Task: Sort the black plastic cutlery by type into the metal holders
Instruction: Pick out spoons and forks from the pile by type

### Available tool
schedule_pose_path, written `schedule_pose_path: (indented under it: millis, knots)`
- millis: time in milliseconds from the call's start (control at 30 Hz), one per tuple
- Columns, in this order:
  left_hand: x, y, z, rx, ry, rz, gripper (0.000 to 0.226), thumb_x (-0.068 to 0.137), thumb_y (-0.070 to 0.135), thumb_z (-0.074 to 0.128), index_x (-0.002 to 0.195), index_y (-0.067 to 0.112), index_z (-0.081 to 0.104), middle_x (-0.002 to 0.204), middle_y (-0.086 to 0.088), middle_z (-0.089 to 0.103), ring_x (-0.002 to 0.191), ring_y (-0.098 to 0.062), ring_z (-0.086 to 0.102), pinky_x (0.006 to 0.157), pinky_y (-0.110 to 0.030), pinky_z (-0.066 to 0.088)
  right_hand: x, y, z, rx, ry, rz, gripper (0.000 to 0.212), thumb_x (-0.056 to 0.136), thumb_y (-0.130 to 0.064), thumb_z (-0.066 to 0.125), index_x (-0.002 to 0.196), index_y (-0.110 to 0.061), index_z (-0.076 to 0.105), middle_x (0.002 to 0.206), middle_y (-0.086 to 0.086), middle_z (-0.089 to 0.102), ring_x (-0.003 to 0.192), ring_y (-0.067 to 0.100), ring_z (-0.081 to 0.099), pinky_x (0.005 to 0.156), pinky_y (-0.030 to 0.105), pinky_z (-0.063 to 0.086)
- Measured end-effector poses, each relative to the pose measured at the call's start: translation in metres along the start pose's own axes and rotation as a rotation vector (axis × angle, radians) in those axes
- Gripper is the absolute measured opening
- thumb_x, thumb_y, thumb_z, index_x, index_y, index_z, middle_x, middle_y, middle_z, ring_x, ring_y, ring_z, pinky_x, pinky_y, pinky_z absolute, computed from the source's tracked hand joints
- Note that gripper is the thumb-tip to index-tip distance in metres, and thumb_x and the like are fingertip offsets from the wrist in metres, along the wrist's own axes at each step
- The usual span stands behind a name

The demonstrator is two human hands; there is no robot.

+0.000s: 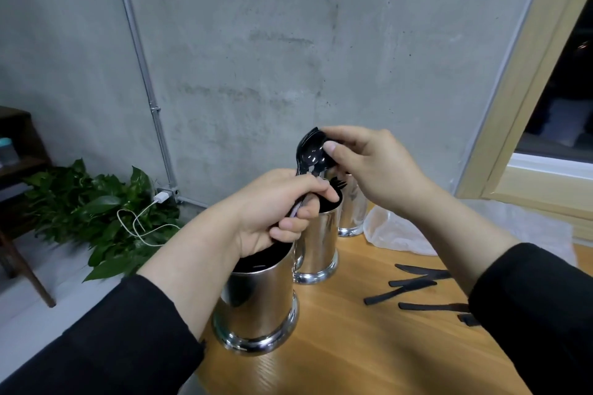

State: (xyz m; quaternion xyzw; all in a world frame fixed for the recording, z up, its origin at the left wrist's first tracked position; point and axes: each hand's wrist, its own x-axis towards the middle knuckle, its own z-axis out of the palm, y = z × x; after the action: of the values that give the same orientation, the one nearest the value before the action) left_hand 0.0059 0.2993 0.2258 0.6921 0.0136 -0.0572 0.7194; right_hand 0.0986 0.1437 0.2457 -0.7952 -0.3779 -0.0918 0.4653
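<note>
Left hand (279, 202) gripping black spoons (309, 155) by the handles, right hand (369, 167) pinching the top bowl — above three metal holders (260, 305), knives (417, 285) on tabletop (369, 346).

Spoon handles (300, 207) hidden in left grip (276, 212); far holder (353, 212) half-hidden

no readable text, no labels, no brand marks, no numbers or signs anywhere in view

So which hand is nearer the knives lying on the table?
Right. The right hand is raised, pinching the spoon bowls, with its forearm passing right over the knives. The left hand grips the spoon handles above the nearest metal holder, farther left.
</note>
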Motion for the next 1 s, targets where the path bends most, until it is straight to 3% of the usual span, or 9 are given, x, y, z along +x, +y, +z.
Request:
schedule_pose_path:
  millis: [133, 233, 333, 400, 500, 600, 733, 900, 1000]
  knots:
    - [0.0, -0.001, 0.012, 0.03, -0.037, 0.021, 0.023, 0.106, 0.029, 0.055, 0.102, 0.008, 0.064, 0.058, -0.001, 0.037, 0.036, -0.006, 0.027, 0.031, -0.015, 0.021, -0.011, -0.003, -0.008, 0.175, 0.068, 0.065, 0.03, 0.102, -0.019, 0.057, 0.132, -0.022, 0.064, 0.092, -0.002, 0.076, 0.075, 0.014, 0.069, 0.092, 0.044, 0.056]
    - [-0.001, -0.001, 0.02, 0.134, -0.063, 0.013, 0.019, 0.105, 0.027, 0.057, 0.101, 0.01, 0.064, 0.058, -0.001, 0.037, 0.036, -0.007, 0.028, 0.031, -0.016, 0.022, -0.02, -0.008, -0.015, 0.118, 0.033, 0.048, 0.033, 0.104, -0.03, 0.052, 0.135, -0.023, 0.062, 0.092, -0.013, 0.071, 0.082, 0.003, 0.065, 0.095, 0.031, 0.052]
    - [-0.001, -0.002, 0.026, 0.223, -0.116, -0.013, 0.032, 0.104, 0.02, 0.057, 0.075, 0.022, 0.069, 0.054, 0.0, 0.033, 0.037, -0.008, 0.026, 0.033, -0.017, 0.019, -0.024, -0.009, -0.016, -0.006, -0.048, 0.056, 0.041, 0.101, -0.029, 0.059, 0.141, -0.028, 0.056, 0.095, -0.018, 0.067, 0.083, -0.003, 0.057, 0.092, 0.024, 0.048]
    - [-0.001, -0.002, 0.031, 0.264, -0.132, -0.026, 0.038, 0.103, 0.019, 0.057, 0.066, 0.026, 0.066, 0.054, 0.0, 0.033, 0.037, -0.009, 0.027, 0.034, -0.018, 0.021, -0.027, -0.007, -0.019, 0.005, -0.084, 0.058, 0.031, 0.1, -0.021, 0.06, 0.13, -0.029, 0.062, 0.094, -0.012, 0.071, 0.073, -0.001, 0.058, 0.079, 0.024, 0.049]
    - [0.002, -0.005, 0.038, 0.358, 0.023, 0.12, 0.014, 0.1, 0.024, 0.065, 0.087, 0.019, 0.062, 0.053, 0.002, 0.041, 0.04, -0.012, 0.036, 0.04, -0.024, 0.03, -0.033, 0.001, -0.03, 0.102, -0.021, 0.071, 0.016, 0.099, -0.013, 0.06, 0.107, -0.025, 0.066, 0.077, -0.012, 0.067, 0.059, 0.003, 0.054, 0.064, 0.023, 0.044]
    - [0.012, -0.009, 0.041, 0.567, 0.195, 0.275, 0.027, 0.097, 0.032, 0.069, 0.08, 0.012, 0.062, 0.053, 0.009, 0.042, 0.044, -0.011, 0.037, 0.051, -0.028, 0.029, -0.041, 0.011, -0.041, 0.163, 0.016, 0.075, 0.014, 0.1, -0.013, 0.059, 0.107, -0.024, 0.064, 0.078, -0.004, 0.066, 0.061, 0.012, 0.055, 0.064, 0.03, 0.046]
    - [0.023, -0.006, 0.049, 0.566, 0.093, 0.173, 0.027, 0.1, 0.027, 0.063, 0.09, 0.002, 0.064, 0.043, 0.015, 0.035, 0.035, -0.002, 0.03, 0.039, -0.018, 0.025, -0.048, 0.019, -0.049, 0.247, 0.059, 0.052, 0.013, 0.1, -0.014, 0.059, 0.107, -0.02, 0.068, 0.083, 0.011, 0.07, 0.066, 0.019, 0.061, 0.069, 0.027, 0.053]
    - [0.047, 0.006, 0.057, 0.534, 0.033, 0.173, 0.014, 0.098, 0.029, 0.066, 0.095, 0.016, 0.062, 0.048, 0.014, 0.045, 0.04, -0.007, 0.038, 0.043, -0.021, 0.029, -0.033, 0.032, -0.058, 0.29, 0.186, 0.066, 0.01, 0.098, -0.009, 0.062, 0.099, -0.015, 0.069, 0.083, 0.009, 0.071, 0.063, 0.019, 0.061, 0.064, 0.026, 0.052]
    - [0.068, 0.014, 0.055, 0.593, 0.093, 0.254, 0.03, 0.093, 0.043, 0.072, 0.117, 0.027, 0.063, 0.079, 0.01, 0.07, 0.064, -0.009, 0.065, 0.063, -0.025, 0.051, -0.013, 0.046, -0.07, 0.205, 0.275, 0.067, 0.013, 0.098, -0.011, 0.062, 0.094, -0.022, 0.068, 0.08, 0.008, 0.071, 0.06, 0.018, 0.061, 0.064, 0.031, 0.053]
